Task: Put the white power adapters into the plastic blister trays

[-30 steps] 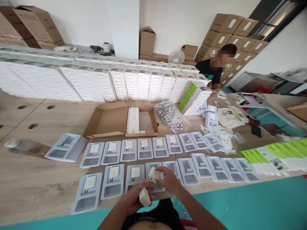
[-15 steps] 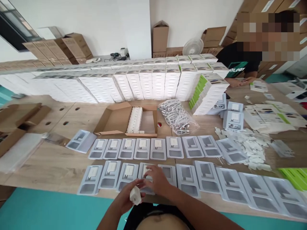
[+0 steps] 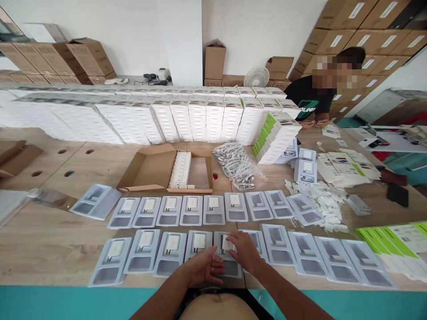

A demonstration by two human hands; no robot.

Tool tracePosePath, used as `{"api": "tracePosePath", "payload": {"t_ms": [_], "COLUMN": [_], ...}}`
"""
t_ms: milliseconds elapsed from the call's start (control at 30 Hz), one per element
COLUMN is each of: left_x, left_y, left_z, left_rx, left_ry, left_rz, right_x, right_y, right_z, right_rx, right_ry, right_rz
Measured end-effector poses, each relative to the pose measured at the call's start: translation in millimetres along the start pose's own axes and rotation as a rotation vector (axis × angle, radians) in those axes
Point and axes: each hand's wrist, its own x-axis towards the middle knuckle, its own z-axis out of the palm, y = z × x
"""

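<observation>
The white charger (image 3: 227, 244) sits in the fifth tray (image 3: 227, 254) of the near row, at six o'clock on the wooden surface (image 3: 50, 240), and both of my hands are on that tray. My right hand (image 3: 245, 251) lies over the charger with its fingers (image 3: 233, 240) together and pressed down on it — a push, as far as I can tell, not a pinch. My left hand (image 3: 203, 266) rests flat on the tray's lower edge, fingers loosely spread, holding nothing. I judge this to be the seating step: the charger going down into its pocket while the other hand steadies the tray.

In the near row the four trays toward nine o'clock already carry chargers; the trays toward three o'clock (image 3: 307, 253) are bare. The far row is filled through its sixth tray. The next move, I think, calls for a fresh charger — the open carton (image 3: 167, 171) at twelve o'clock holds a row of them — and an even press so it sits level. A bag of cables (image 3: 238, 164) lies just beside the carton, toward one o'clock.
</observation>
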Motion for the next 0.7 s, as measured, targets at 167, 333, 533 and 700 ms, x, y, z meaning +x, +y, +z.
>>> {"api": "tracePosePath", "payload": {"t_ms": [167,333,533,700], "left_x": [5,-14,-76,-117], "left_y": [-4,-2,-1,-13], "left_z": [-11,-18,-35,-80], "left_rx": [-0.028,-0.122,-0.297,-0.434], "left_ry": [0.001,-0.134,-0.123,-0.024], "left_rz": [0.016,0.082,0.292,0.406], "right_x": [-2,23,186,305], "right_y": [2,-15,-70,-103], "right_z": [23,12,-14,-6], "right_rx": [-0.157,-0.09,0.115,0.092], "right_ry": [-0.003,0.021,-0.042,-0.124], "right_rz": [-0.102,-0.083,0.0,0.127]}}
